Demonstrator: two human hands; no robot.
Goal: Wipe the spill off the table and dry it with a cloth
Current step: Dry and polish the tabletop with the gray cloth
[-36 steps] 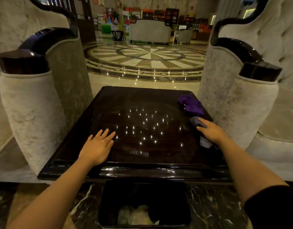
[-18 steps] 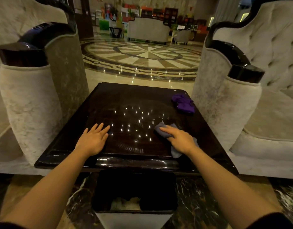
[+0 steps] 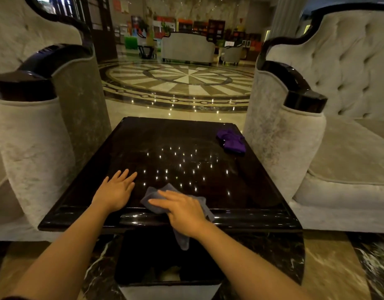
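Now that the grey cloth (image 3: 156, 194) is swept from the table's (image 3: 186, 135) right edge to its near middle, pressed under the flat, unclenched right hand (image 3: 182, 210), the wiping is judged well advanced.

Left hand (image 3: 116, 192) flat, fingers spread, near the table's front edge. Right hand (image 3: 182, 207) flat, palm down, beside it.

head cam | faces forward-down | close above table (image 3: 186, 135) near edge
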